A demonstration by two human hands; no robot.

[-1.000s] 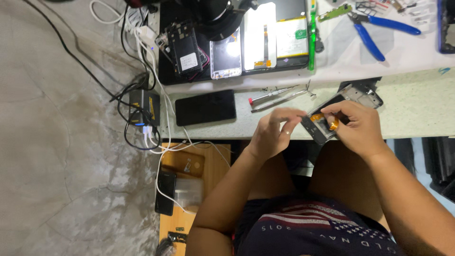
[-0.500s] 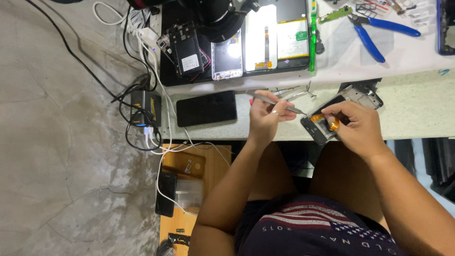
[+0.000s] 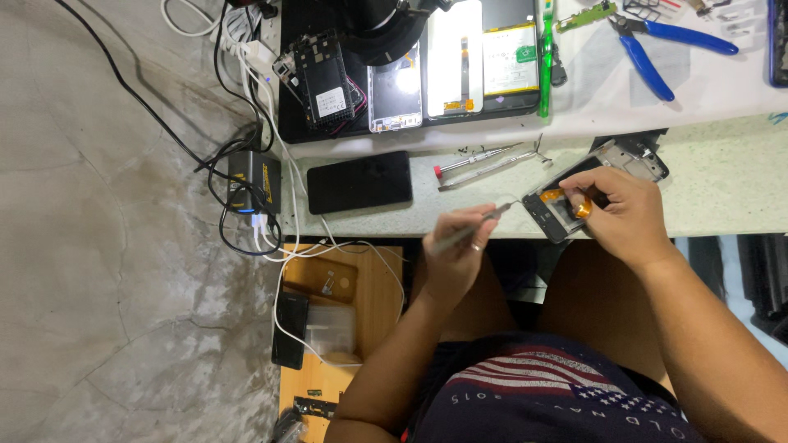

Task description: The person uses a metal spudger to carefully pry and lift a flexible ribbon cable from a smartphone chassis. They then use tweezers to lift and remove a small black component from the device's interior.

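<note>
Hands (image 3: 624, 217) beside screwdrivers (image 3: 480, 162), black phone (image 3: 359, 181)

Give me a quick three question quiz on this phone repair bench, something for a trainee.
1. True or false: the left hand holds a slim metal tool.
2. What does the right hand grip? A) blue pliers B) an opened phone frame C) a charger
3. Fill in: in the picture, the black phone lies to the ___ of the two loose screwdrivers.
Key: 1 true; 2 B; 3 left.
</note>
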